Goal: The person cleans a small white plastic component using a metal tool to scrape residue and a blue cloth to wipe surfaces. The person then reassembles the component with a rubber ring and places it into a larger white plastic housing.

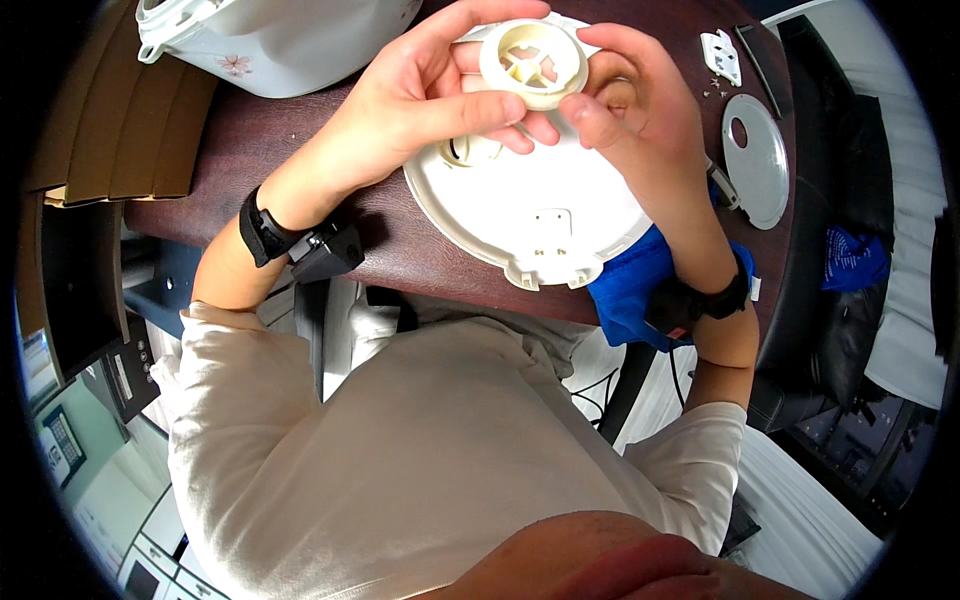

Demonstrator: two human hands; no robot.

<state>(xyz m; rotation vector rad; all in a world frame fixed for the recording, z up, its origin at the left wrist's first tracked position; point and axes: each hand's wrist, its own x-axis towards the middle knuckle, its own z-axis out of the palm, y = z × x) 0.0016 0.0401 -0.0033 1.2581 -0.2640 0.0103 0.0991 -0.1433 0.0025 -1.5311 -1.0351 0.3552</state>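
Observation:
Between both hands I hold up a round cream plastic cap [545, 95] with an open, spoked middle. My left hand [430, 105] is closed on its left side, the thumb along the lower rim and fingers behind. On the other side my right hand [645, 110] pinches the rim with thumb and forefinger, its remaining fingers curled. Below the cap lies a round white appliance lid [510, 215], with hinge tabs at its near edge. A round opening in the lid shows beside my left fingers. My hands hide the lid's far part.
A white appliance body [290, 45] with a flower print stands at the far left, by a cardboard box [125, 125]. To the right lie a silvery disc [757, 165], a small white plate [720, 58] and several screws [714, 90]. A blue cloth [625, 290] hangs over the table edge.

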